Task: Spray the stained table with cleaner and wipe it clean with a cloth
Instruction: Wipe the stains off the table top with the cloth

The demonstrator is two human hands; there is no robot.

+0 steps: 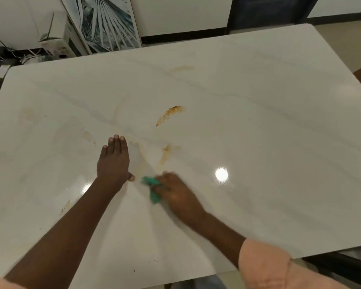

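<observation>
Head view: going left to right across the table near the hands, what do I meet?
Left hand flat on the table → green cloth → right hand on the cloth → bright light glare.

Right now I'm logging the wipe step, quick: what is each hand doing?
Left hand: open, flat on the table, holding nothing.
Right hand: closed on the green cloth, pressing it to the table; blurred.

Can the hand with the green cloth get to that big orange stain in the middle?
Probably yes. Nothing lies between the right hand with its cloth and the orange stain; it's just farther up the bare table.
</observation>
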